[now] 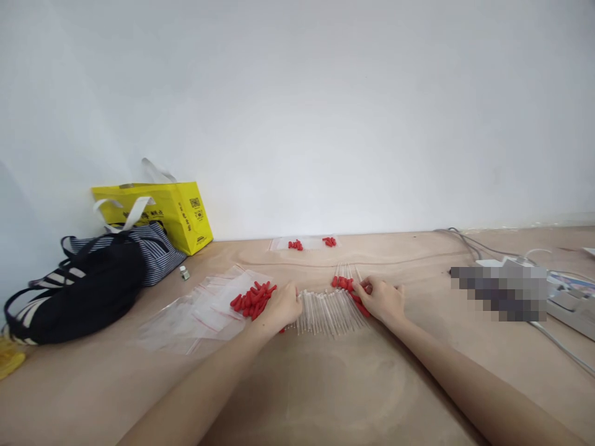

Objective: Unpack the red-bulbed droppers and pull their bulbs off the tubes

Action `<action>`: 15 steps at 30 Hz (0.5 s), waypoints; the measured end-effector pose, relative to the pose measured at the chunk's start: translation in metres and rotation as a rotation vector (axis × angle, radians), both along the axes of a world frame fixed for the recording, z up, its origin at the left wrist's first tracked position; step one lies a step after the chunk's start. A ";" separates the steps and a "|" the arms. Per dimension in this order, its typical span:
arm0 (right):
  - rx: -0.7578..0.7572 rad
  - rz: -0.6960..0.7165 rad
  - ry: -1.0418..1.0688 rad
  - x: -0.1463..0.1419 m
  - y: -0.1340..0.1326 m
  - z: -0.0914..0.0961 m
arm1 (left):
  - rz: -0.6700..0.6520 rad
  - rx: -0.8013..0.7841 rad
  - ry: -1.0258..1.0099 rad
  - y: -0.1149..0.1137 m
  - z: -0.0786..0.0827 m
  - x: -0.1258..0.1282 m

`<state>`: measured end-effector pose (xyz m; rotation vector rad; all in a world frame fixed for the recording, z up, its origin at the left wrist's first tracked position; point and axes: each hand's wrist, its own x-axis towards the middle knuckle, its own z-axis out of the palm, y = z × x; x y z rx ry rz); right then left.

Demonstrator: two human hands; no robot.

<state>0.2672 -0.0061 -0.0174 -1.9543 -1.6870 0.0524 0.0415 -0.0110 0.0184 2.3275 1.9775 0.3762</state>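
Thin clear sticks lie side by side in a loose row on the table between my two hands. My left hand is closed at the row's left end, its fingertips mostly hidden behind the hand. Beside it is a pile of small red caps, partly on clear zip bags. My right hand has its thumb and fingers drawn together at the row's upper right, touching a cluster of red pieces with more clear sticks behind. More red pieces lie under its fingers.
Near the wall, a clear bag holds two groups of red pieces. A yellow bag, a striped bag, a black bag and a small bottle stand left. Cables and a blurred-out object lie right.
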 end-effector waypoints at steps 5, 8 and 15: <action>-0.050 -0.026 0.019 0.005 0.006 0.004 | 0.035 0.040 0.070 0.003 0.002 -0.006; -0.145 -0.081 0.039 0.014 0.022 0.008 | 0.043 0.063 0.099 0.004 0.001 -0.007; -0.329 -0.054 0.044 0.021 0.066 0.008 | 0.039 0.129 0.137 0.003 -0.004 -0.005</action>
